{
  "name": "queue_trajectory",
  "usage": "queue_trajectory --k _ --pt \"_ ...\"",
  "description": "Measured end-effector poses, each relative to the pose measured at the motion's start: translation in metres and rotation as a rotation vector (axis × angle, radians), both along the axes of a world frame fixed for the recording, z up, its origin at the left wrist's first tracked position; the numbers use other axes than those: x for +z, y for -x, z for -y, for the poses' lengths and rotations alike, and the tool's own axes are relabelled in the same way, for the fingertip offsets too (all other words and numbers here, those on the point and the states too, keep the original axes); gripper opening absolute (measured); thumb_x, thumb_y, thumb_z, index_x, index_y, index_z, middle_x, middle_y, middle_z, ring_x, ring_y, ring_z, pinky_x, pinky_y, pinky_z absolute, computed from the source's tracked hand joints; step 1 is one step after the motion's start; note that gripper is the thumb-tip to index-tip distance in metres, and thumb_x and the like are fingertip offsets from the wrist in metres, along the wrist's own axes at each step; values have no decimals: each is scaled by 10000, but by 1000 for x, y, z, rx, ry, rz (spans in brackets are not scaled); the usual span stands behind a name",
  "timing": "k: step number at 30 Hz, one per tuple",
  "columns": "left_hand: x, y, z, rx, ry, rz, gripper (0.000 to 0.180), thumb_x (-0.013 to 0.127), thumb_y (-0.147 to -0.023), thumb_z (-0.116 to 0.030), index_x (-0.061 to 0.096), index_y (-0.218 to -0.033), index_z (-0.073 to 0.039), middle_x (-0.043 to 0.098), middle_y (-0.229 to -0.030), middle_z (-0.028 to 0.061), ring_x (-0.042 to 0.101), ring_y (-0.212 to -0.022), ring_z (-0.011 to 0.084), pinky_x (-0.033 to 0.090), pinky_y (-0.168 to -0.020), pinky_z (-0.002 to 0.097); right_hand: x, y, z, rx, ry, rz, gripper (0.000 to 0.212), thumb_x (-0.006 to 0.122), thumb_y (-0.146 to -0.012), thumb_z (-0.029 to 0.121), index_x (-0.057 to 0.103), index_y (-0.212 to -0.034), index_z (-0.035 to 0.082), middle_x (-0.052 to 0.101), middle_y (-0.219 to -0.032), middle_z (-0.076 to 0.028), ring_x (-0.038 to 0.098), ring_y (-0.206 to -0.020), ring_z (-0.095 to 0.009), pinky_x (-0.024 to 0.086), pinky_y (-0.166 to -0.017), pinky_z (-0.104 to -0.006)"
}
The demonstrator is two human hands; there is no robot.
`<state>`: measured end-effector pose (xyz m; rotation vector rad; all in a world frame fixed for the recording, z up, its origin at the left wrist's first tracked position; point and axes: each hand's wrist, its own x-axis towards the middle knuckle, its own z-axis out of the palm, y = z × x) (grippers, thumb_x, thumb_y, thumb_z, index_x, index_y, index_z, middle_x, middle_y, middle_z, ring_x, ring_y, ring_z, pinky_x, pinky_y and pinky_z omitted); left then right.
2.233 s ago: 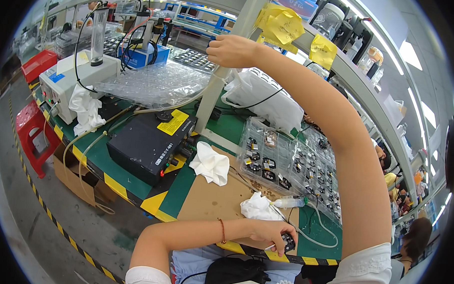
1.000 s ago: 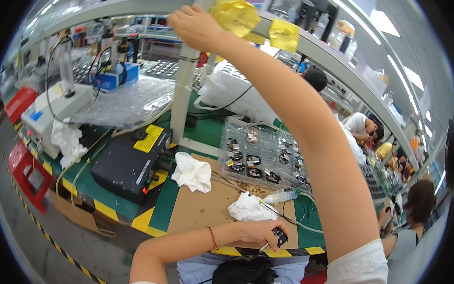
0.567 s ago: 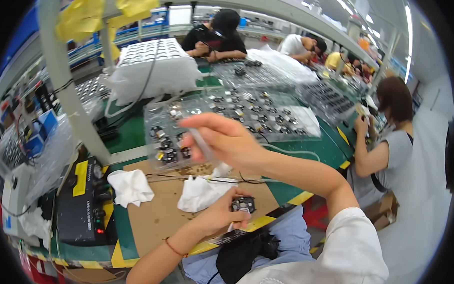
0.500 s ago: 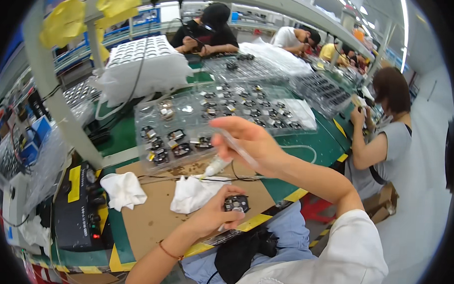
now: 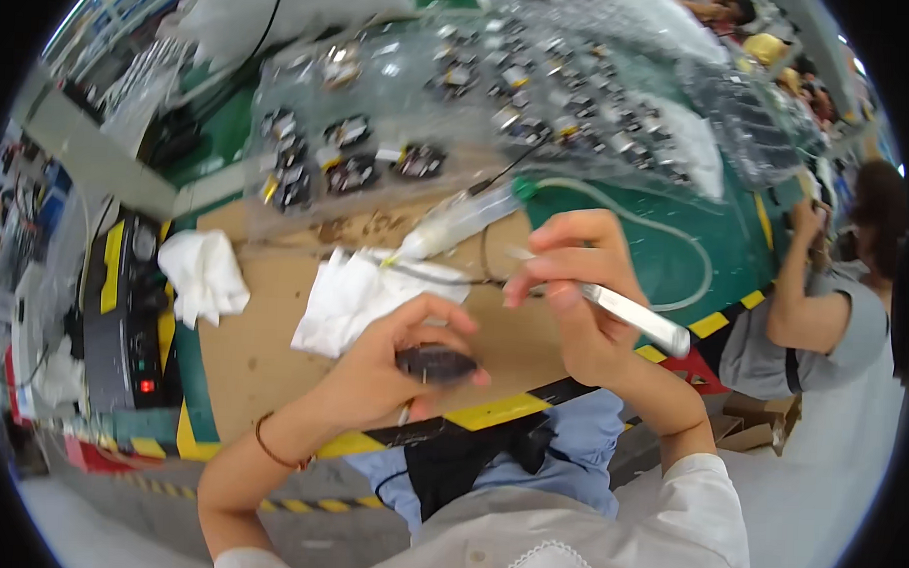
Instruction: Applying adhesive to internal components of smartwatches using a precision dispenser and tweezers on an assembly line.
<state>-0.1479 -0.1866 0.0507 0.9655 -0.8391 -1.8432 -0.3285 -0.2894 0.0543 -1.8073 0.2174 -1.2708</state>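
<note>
My left hand [image 5: 372, 366] grips a small rounded black electronic module [image 5: 435, 363] by its edges, just above the near edge of the cardboard mat [image 5: 241, 377]. To its right, my right hand [image 5: 599, 314] holds a slim tool with a silver handle [image 5: 645, 323] between thumb and fingers; motion blurs its tip, so its kind is unclear. A dispensing syringe [image 5: 462, 222] with a green cap and a clear hose lies beyond both hands. Its nozzle rests at a crumpled white cloth [image 5: 339, 300], close to my left hand.
Clear plastic trays [image 5: 401, 92] with several black modules cover the far part of the bench. Another white cloth [image 5: 202, 275] lies at left, beside a black control box [image 5: 123, 318] with a red light. A co-worker [image 5: 824, 297] sits at the right.
The view has tilted down. My right hand has come lower, to the right of the module, and the tool's silver handle now shows. My left hand still holds the module, now turned.
</note>
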Motion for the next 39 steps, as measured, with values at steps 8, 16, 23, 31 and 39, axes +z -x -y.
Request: queue_trajectory --k 8,16,23,31,39 --pt "0 0 -5 -154 -150 8 248 571 -893 -150 486 -1075 -4 651 -730 76 458 -404 65 352 -382 192 -3 5 -32 -92 70 -495 344 717 -724 91 601 -1027 -25 560 -824 -104 525 -658 -209 410 -544 -296" --pt "-13 12 -14 -135 142 281 509 645 -785 -35 371 -1213 -20 582 -1010 112 607 -730 136 489 -554 239 -27 7 -42 -179 317 -504 224 678 -665 -11 604 -877 -12 544 -737 -104 501 -592 -251 386 -505 -319" --pt "-15 11 -16 16 533 604 520 645 -734 62 461 -1216 -6 512 -1150 107 596 -950 160 520 -628 203 -41 23 -45 -239 290 -594 247 656 -724 4 585 -960 -15 534 -868 -133 509 -648 -238 421 -567 -303" --pt "-20 13 -14 27 399 708 456 640 -700 100 537 -1135 10 537 -1087 85 627 -883 136 515 -625 181 -42 45 -69 -145 -172 -284 188 625 -795 -12 526 -954 4 431 -1050 -148 610 -862 -209 508 -788 -306" --pt "-22 14 -14 16 468 755 455 644 -690 108 547 -1125 15 537 -1070 97 623 -892 144 528 -618 194 -45 37 -81 -179 -242 -420 240 725 -670 -57 593 -839 51 599 -860 -111 576 -753 -182 447 -625 -247"
